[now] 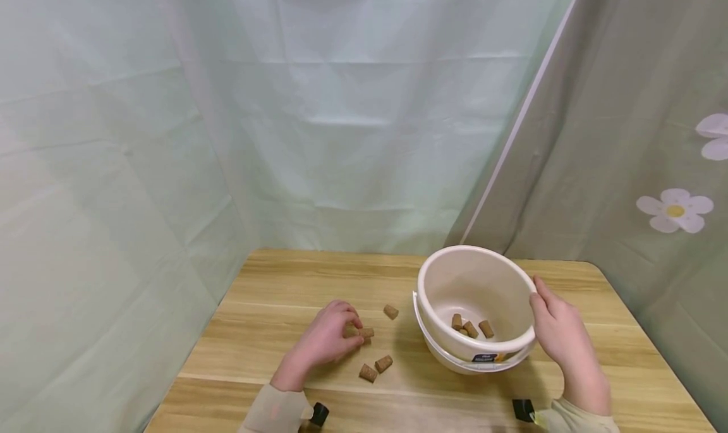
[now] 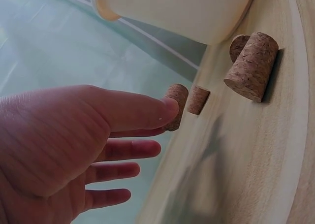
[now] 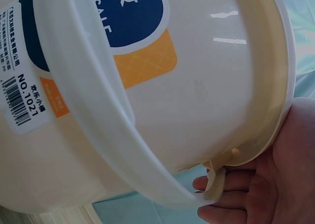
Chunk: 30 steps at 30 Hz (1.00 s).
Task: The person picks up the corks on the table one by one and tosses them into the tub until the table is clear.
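Between thumb and index finger, my left hand (image 1: 327, 337) pinches a cork (image 1: 366, 333) low over the wooden table. In the left wrist view this cork (image 2: 178, 102) is held by the thumb tip, with the other fingers loosely extended. Two corks (image 1: 383, 363) lie nearer the front edge, and a single cork (image 1: 391, 311) lies farther back. To the right stands a cream bucket (image 1: 472, 278), tilted toward me, with several corks (image 1: 470, 329) on its bottom. My right hand (image 1: 563, 329) grips its right rim, thumb on the rim and fingers outside, beside the handle joint (image 3: 215, 177).
The bucket's white handle (image 1: 423, 325) hangs down round its front, over a blue and orange label (image 1: 485, 358). Pale curtains (image 1: 364, 136) close off the back and sides of the table (image 1: 318, 275). Black wrist straps (image 1: 320, 414) show at both sleeves.
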{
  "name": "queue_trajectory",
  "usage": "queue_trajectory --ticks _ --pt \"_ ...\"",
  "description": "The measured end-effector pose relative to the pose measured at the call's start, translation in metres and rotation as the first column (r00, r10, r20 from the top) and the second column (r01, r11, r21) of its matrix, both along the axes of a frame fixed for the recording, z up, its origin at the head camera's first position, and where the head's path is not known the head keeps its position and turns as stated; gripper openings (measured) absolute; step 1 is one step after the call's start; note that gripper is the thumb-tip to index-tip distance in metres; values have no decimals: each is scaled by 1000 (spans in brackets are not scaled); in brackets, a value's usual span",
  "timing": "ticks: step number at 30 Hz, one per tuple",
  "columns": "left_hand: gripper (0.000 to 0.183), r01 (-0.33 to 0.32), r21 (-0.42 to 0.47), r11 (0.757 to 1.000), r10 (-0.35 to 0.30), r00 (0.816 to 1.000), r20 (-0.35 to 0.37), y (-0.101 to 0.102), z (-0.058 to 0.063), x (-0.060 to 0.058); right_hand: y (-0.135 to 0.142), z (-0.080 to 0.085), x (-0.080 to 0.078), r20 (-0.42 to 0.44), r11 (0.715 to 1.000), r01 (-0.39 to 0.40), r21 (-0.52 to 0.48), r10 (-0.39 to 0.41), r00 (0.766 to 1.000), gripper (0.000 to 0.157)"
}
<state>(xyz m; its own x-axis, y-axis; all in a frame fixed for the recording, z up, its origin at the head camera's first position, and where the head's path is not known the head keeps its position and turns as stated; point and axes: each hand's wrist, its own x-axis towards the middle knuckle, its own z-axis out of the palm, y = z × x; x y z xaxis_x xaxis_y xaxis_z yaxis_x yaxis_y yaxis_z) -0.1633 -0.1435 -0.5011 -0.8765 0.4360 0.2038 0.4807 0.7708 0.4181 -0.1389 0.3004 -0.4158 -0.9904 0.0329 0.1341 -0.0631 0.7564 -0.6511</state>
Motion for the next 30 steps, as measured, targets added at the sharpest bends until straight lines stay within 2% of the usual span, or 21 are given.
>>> queue_trajectory --ticks 6,15,23,30 --pt "18 0 -3 1000 0 1000 -21 -1 0 -1 0 1 0 -4 1000 2 4 -2 1000 64" --pt "18 -46 64 997 44 999 25 0 2 -2 -1 1 0 -3 1000 5 3 -5 1000 64" --pt "18 -52 82 995 54 998 -20 1 3 -3 0 0 1 -6 1000 6 5 -6 1000 64" --pt "17 -54 101 993 55 998 -11 0 5 -4 1 0 -1 -4 1000 -1 10 1 1000 64"
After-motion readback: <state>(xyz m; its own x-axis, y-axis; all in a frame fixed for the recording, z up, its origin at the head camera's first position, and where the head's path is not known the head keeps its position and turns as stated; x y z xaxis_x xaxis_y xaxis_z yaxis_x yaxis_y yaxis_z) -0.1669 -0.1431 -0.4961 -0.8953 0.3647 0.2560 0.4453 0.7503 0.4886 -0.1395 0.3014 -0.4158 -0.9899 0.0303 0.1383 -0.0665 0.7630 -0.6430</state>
